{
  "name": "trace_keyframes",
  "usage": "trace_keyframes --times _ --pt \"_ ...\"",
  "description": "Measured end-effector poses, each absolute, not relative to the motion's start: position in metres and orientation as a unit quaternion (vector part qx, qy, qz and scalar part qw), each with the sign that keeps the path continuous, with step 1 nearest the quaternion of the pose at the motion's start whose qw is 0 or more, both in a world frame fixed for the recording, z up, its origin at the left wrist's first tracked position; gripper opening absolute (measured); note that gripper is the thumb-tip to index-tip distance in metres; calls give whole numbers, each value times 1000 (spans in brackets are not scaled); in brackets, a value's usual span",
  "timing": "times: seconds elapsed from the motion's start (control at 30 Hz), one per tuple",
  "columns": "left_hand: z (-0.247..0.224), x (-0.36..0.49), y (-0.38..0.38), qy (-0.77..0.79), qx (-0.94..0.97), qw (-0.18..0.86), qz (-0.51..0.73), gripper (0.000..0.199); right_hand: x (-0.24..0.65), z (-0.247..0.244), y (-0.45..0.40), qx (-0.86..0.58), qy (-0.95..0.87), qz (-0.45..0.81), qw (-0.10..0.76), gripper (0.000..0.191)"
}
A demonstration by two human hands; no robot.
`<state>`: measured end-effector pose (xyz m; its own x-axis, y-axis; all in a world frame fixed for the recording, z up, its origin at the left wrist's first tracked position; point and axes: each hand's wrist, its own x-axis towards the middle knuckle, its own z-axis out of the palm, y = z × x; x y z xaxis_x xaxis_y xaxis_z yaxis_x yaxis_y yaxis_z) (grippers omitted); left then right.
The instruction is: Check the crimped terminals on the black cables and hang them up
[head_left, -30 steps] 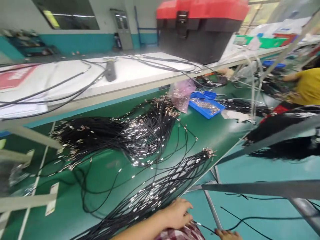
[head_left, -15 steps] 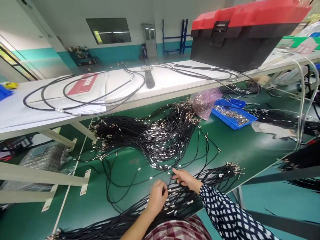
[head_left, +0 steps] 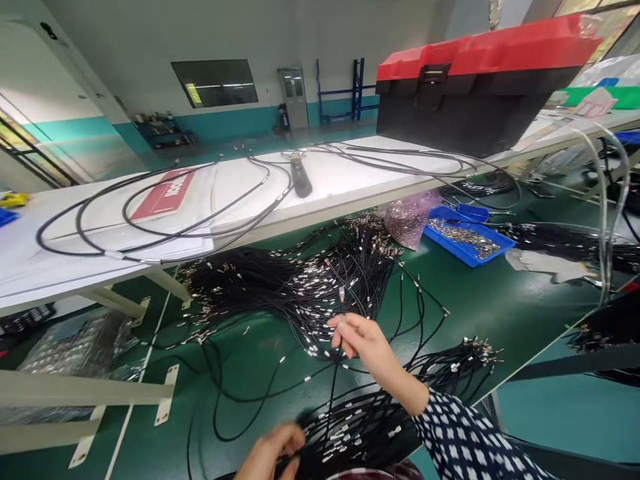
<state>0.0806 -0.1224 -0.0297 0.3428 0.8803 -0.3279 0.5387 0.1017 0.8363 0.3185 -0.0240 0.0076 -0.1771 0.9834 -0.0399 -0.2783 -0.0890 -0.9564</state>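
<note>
Your right hand (head_left: 361, 339) is lifted a little above the green table (head_left: 500, 293); its fingers are pinched shut on one thin black cable (head_left: 332, 393), up near the cable's top end; the pinch looks tight so the thin cable cannot slip out. From your fingers the cable hangs down and toward you; its long line runs from the right hand down to your left hand (head_left: 270, 453), with the top end pointing away from you toward the big pile.

Your left hand sits low, close to your body, at the bottom of the view; it is blurry, so I think it is curled shut on the near bundle of cables (head_left: 380, 413), but I cannot be sure. That bundle lies under and between both hands; its long line goes from your left hand out past your right wrist, and its shiny metal tips point away to your right; it probably lies straight like that so the ends stay lined up.

Just beyond your right hand is the big pile of black cables (head_left: 290, 287); it is spread loose and tangled. Farther past your right hand, off to the right, sit a blue tray (head_left: 467, 239) of small metal parts and a pink bag (head_left: 411, 217).
</note>
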Motion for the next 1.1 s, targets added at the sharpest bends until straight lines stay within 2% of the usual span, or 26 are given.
trace_keyframes --times 0.1,0.2,0.33,0.43,0.47,0.6,0.67,0.73,0.9,1.1 --pt "30 105 -98 547 621 459 324 27 296 34 -53 -340 -518 644 450 32" --pt "85 124 -74 510 568 468 445 27 283 43 -70 -350 -612 582 405 28" --pt "118 129 -62 446 593 461 486 15 286 34 -81 -390 -685 498 361 24" --pt "122 124 -64 419 574 511 484 17 300 34 -83 -384 -730 492 277 13" --pt "123 123 -64 402 564 537 481 18 303 38 -82 -382 -730 497 271 16" --pt "125 125 -67 325 523 656 436 21 303 63 -70 -278 -641 626 347 28" --pt "125 125 -69 324 511 672 428 24 296 73 -66 -193 -582 702 361 33" --pt "125 123 -72 352 522 640 441 24 287 80 -67 -185 -547 722 380 28" --pt "121 117 -81 437 557 516 482 20 277 87 -83 -308 -534 655 436 18" --pt "123 121 -86 502 559 452 481 35 274 84 -89 -327 -533 636 452 15"
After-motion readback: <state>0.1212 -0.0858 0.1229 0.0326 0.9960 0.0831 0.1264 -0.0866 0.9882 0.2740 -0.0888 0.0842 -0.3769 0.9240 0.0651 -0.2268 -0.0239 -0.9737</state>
